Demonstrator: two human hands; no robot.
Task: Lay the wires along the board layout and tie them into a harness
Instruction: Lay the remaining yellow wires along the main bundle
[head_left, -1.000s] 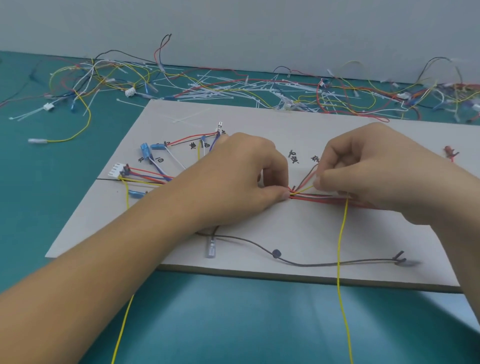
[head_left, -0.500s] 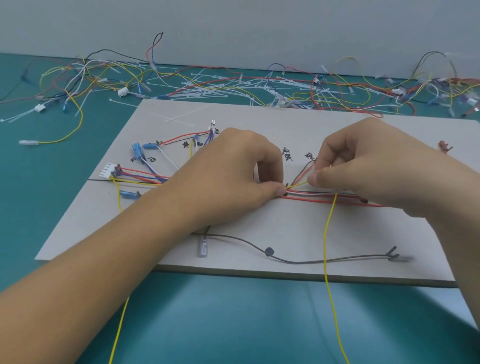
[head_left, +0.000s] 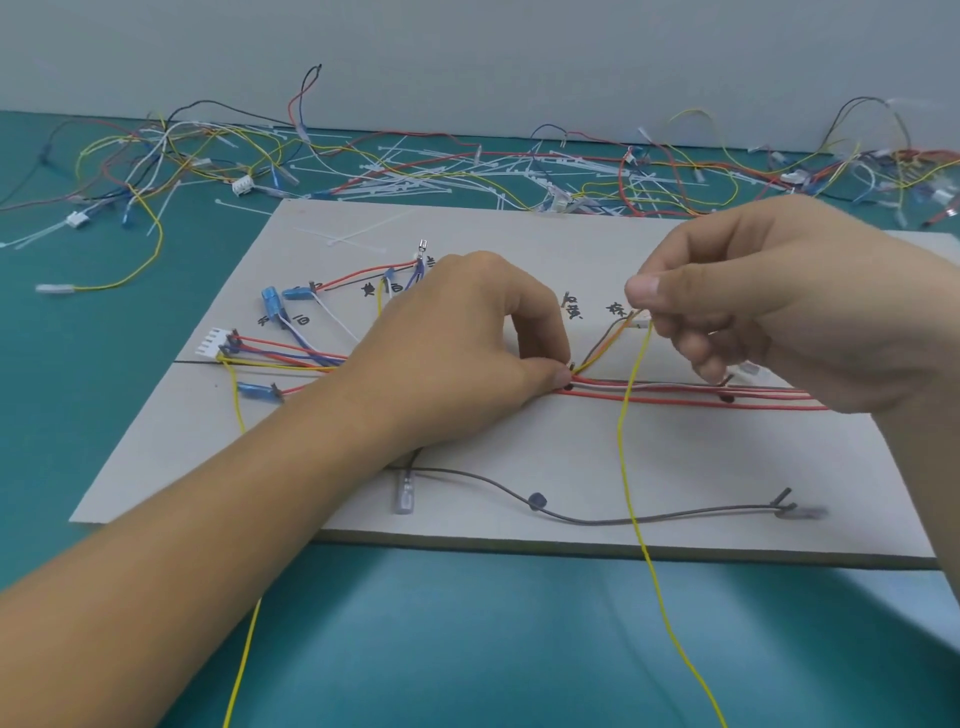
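Wires (head_left: 675, 400) on grey board (head_left: 519, 234) atop teal table (head_left: 467, 649), pale wall (head_left: 467, 52) behind

My left hand (head_left: 467, 343) pinches the red wires (head_left: 675, 397) on the board (head_left: 519, 228); my right hand (head_left: 753, 306), at its 2 o'clock, pinches the yellow wire (head_left: 626, 431).

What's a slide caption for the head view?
Left hand holds the red wire bundle on the layout board while right hand pinches a yellow wire.
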